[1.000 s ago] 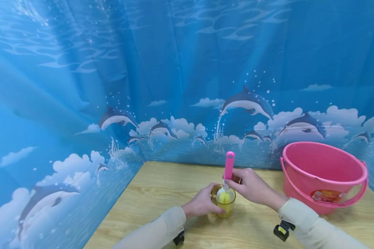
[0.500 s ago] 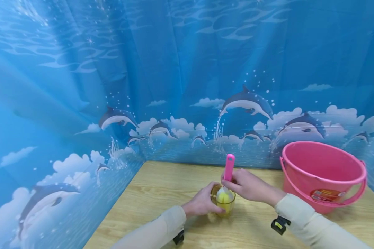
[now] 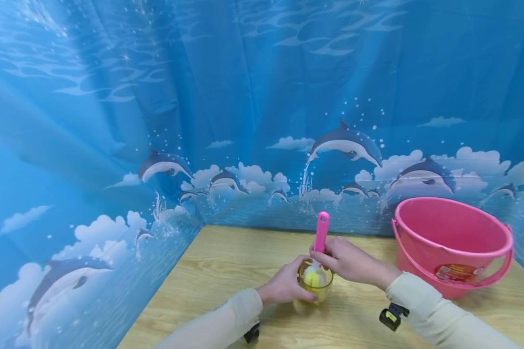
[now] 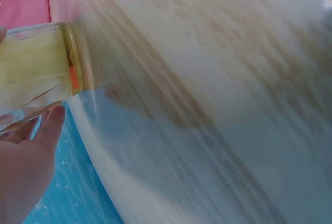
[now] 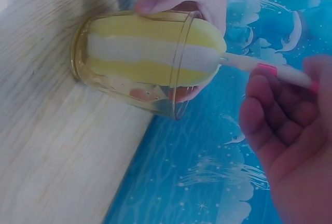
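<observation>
A clear amber glass (image 3: 327, 291) stands near the table's front, tilted slightly; my left hand (image 3: 284, 283) grips its side, thumb in front. Inside it sits the yellow and white sponge head (image 5: 150, 50) of a cup brush (image 3: 322, 231). Its pink handle points up, and my right hand (image 3: 349, 260) pinches the lower part above the rim. The right wrist view shows the sponge filling most of the glass, its top end just past the rim. In the left wrist view, the glass's base (image 4: 72, 60) shows beside my left fingers.
A large pink bucket (image 3: 419, 259) with its handle hanging down in front stands on the right of the wooden table (image 3: 218, 261). A blue dolphin-print curtain (image 3: 262, 97) hangs behind the table and along its left.
My right hand has moved slightly left and the sponge has shifted inside the glass. The glass has tipped a little and moved slightly right with my left hand.
</observation>
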Motion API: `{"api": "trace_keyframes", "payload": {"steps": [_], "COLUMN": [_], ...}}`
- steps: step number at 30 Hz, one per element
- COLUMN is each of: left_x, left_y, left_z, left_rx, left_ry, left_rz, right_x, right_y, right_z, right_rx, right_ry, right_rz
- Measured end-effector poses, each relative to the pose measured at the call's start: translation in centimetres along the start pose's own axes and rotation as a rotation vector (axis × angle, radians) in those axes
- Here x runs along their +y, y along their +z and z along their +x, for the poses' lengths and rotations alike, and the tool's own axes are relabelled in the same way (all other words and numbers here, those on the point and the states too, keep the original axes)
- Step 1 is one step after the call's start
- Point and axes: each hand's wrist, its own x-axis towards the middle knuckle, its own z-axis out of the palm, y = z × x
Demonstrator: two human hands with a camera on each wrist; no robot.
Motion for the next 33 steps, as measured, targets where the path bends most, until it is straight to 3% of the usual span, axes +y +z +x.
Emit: {"api": "trace_keyframes", "payload": {"steps": [18,33], "left_x": [0.13,0.07], "left_y": [-0.05,-0.03], "left_z": [-0.04,-0.07], "left_rx": [-0.013,-0.014], "left_ry": [0.017,0.019], "left_rz": [-0.016,0.02], "right_x": [-0.37,-0.11], "right_y": [-0.7,0.25], "right_z": [-0.36,-0.23], "right_rx": [-0.006,0.03], "right_ry": [0.034,0.009], "right_rz": [-0.094,0.055]}}
